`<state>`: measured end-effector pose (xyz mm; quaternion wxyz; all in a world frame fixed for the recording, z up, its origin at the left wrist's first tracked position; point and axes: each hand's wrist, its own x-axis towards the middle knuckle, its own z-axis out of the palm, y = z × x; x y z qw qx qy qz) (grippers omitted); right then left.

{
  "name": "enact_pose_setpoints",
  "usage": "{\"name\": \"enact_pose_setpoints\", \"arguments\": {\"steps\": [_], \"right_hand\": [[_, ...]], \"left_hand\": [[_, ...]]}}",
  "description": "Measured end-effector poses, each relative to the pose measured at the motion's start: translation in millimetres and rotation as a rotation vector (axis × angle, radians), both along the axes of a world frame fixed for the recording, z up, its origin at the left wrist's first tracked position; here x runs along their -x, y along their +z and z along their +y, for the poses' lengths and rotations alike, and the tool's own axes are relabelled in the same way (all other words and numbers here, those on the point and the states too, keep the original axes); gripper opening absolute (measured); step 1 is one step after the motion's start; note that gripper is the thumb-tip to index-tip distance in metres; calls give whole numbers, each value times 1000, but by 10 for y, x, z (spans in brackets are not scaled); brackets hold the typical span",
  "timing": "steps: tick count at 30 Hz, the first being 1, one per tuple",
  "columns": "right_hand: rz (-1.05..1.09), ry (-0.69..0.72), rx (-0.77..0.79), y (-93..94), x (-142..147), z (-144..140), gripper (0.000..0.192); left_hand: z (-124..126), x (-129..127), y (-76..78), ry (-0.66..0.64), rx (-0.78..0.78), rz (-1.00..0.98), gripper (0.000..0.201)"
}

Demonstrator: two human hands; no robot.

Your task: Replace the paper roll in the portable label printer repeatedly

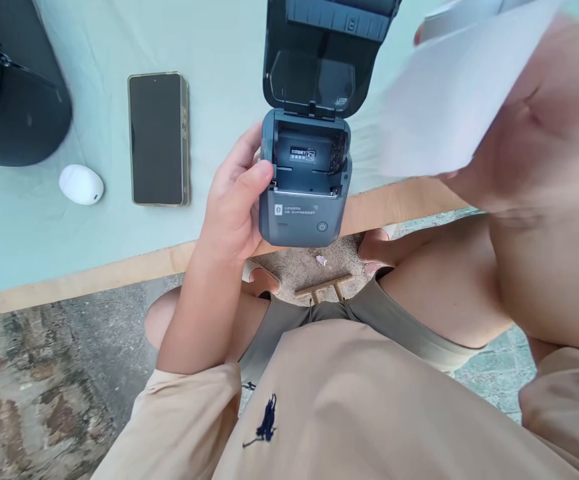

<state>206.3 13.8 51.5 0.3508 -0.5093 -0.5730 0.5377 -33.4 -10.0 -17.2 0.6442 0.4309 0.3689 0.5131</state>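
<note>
My left hand [237,193] grips a small dark blue-grey label printer [302,223] by its left side, thumb on the front rim. The printer's lid [314,80] is swung up, and inside the bay [294,173] a small printed sticker shows and no roll is seen. To the right of the printer, my right hand [539,113] is raised close to the camera and blurred. It holds white paper [449,100], with a flat piece hanging down and another layer above it. The paper hides most of the fingers.
On the pale green table cover [224,53] lie a smartphone [157,139] and a white rounded device [81,184]. A black zippered case [14,87] stands at the far left. The wooden table edge [94,277] runs just in front of my knees.
</note>
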Motion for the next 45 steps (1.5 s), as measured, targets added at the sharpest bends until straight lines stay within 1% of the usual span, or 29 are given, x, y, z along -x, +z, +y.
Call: {"name": "enact_pose_setpoints", "arguments": {"steps": [2, 3, 5, 7, 9, 12, 14, 16, 18, 22, 24, 26, 27, 28, 30, 32, 33, 35, 37, 38, 40, 41, 43, 45], "right_hand": [[82, -24, 104, -171, -50, 17, 54], [99, -40, 124, -242, -69, 8, 58], [57, -27, 59, -331, -101, -38, 59], [24, 34, -16, -346, -132, -96, 55], [-62, 93, -141, -315, -159, -139, 46], [-252, 84, -373, -273, -199, -159, 33], [-372, 70, -473, -280, -227, -154, 34], [-462, 63, -523, -309, -252, -145, 35], [-531, 54, -549, -344, -267, -135, 40], [-626, 102, -558, -396, -261, -97, 61], [-622, 148, -554, -408, -262, -71, 67], [-548, 166, -590, -410, -296, -47, 64], [-503, 147, -631, -408, -329, -35, 60], [-460, 95, -683, -405, -373, -21, 56], [-418, -81, -782, -399, -478, 13, 50], [-470, -226, -774, -395, -569, 61, 52], [-521, -255, -731, -395, -597, 90, 57], [-642, -231, -611, -399, -608, 154, 68], [-730, -197, -511, -410, -571, 222, 73], [-756, -202, -473, -417, -542, 254, 71], [-787, -236, -398, -426, -487, 310, 62], [-781, -258, -373, -429, -468, 333, 57], [-689, -328, -394, -430, -462, 371, 59], [-439, -445, -408, -427, -514, 406, 68]], "left_hand": [[8, 13, -13, -24, -1, -1, 42], [12, 18, -15, -35, 2, 4, 44], [22, 23, -10, -39, 12, 12, 47], [29, 19, 3, -23, 34, 20, 48], [30, 9, 19, -11, 41, 25, 48], [22, -8, 45, -16, 28, 22, 45], [17, -16, 53, -24, 12, 11, 42], [22, -19, 42, -30, 2, 8, 39], [43, -14, 2, -33, -21, 2, 41], [131, 14, -111, -71, -85, -4, 58], [167, 25, -139, -80, -98, 9, 59], [182, 25, -137, -63, -101, 12, 54], [181, 21, -128, -56, -102, 11, 52], [176, 16, -116, -53, -107, 10, 50], [164, 7, -93, -45, -88, 29, 47], [159, 7, -82, -39, -79, 32, 45], [161, 11, -82, -41, -72, 29, 44], [171, 23, -89, -52, -71, 10, 45], [181, 35, -94, -81, -79, -23, 47], [184, 39, -94, -92, -82, -37, 47], [182, 42, -91, -94, -83, -51, 44], [179, 42, -90, -89, -80, -51, 43], [177, 44, -100, -80, -72, -42, 43], [183, 53, -126, -79, -78, -31, 45]]}}
